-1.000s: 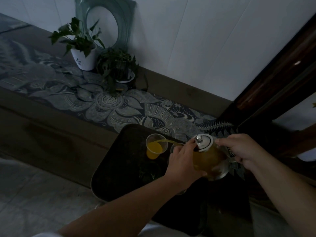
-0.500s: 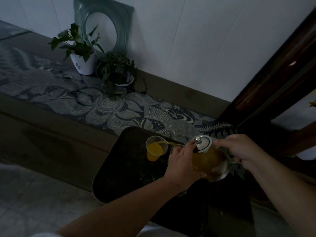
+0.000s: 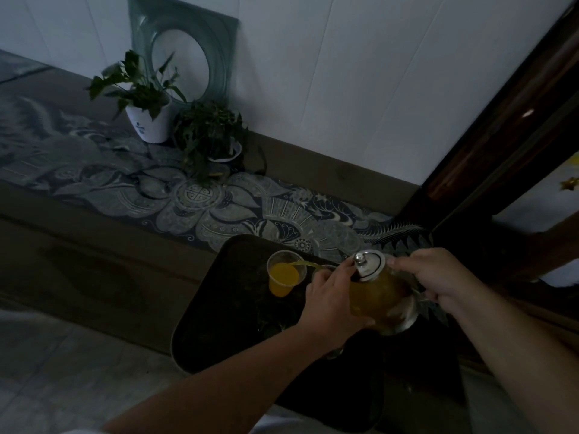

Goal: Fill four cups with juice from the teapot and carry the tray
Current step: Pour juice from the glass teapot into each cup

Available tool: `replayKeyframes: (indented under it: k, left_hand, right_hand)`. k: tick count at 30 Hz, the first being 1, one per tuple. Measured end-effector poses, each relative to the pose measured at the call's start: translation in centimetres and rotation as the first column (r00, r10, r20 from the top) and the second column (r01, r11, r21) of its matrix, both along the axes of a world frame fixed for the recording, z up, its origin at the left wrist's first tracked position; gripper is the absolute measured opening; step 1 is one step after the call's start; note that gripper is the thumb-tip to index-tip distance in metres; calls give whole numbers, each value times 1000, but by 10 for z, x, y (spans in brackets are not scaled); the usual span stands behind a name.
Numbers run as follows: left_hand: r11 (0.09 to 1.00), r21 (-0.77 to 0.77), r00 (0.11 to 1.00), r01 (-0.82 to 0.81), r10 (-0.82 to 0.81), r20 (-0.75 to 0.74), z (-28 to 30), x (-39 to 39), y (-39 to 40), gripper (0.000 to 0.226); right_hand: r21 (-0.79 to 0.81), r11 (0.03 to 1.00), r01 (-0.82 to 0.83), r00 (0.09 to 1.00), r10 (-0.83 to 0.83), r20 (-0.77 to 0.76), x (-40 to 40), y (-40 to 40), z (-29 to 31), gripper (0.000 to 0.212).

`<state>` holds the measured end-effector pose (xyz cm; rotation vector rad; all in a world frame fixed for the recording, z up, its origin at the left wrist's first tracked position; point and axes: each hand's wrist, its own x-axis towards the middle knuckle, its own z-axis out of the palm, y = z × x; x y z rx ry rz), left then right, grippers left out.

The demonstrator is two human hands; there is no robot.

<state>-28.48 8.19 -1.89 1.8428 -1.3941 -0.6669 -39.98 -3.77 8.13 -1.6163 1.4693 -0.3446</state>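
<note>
Dim scene, seen from above. Dark tray (image 3: 219,308) at the near edge of a wooden bench (image 3: 94,277), partly over a patterned runner (image 3: 141,195). Beyond the tray, near the wall: a white pot (image 3: 153,123) with a leafy plant, just beside it a smaller bushy plant (image 3: 206,133) on a saucer, and behind both a square glass panel (image 3: 185,54) with a round opening, leaning on the wall. To the right of the tray, a dark wooden frame (image 3: 501,120). Tiled floor (image 3: 47,371) left of and below the tray.

On the tray's far part, a clear cup (image 3: 285,272), upright, partly full of orange juice. A thin stream (image 3: 308,264) arcing into the cup's rim from the right. Just right of the cup, the rim of a second clear cup (image 3: 324,268), mostly hidden behind the left hand. Further glassware lower on the tray, too dark to tell.

Glass teapot (image 3: 380,300) above the tray's right side, tilted toward the cup, holding orange juice, white lid (image 3: 369,265) with a metal knob on top.

Left hand (image 3: 333,303) against the teapot's left side, fingers (image 3: 346,269) curled, one fingertip at the lid's edge, thumb under the belly. Right hand (image 3: 435,277) at the teapot's right side, fingers closed around what seems to be the handle, itself hidden; one fingertip touching the lid's right edge. Both forearms reaching in from below, crossing over the tray's near half and hiding it.
</note>
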Motion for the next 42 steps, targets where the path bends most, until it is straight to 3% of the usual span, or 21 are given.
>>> replayKeyframes:
  k: [16, 27, 36, 42]
  left_hand:
    - [998, 48, 997, 37, -40, 60, 2, 9, 8, 102]
    - [995, 43, 986, 87, -92, 139, 7, 23, 15, 102]
    - [983, 105, 972, 151, -167, 163, 14, 32, 24, 100]
    - [980, 118, 958, 159, -182, 220, 17, 38, 24, 102]
  right_hand:
    - [19, 999, 40, 996, -42, 83, -5, 4, -13, 42]
    - [84, 994, 74, 976, -90, 199, -7, 12, -22, 23]
    - [114, 986, 124, 961, -148, 236, -6, 22, -37, 37]
    - [158, 976, 146, 940, -187, 286, -3, 29, -41, 29]
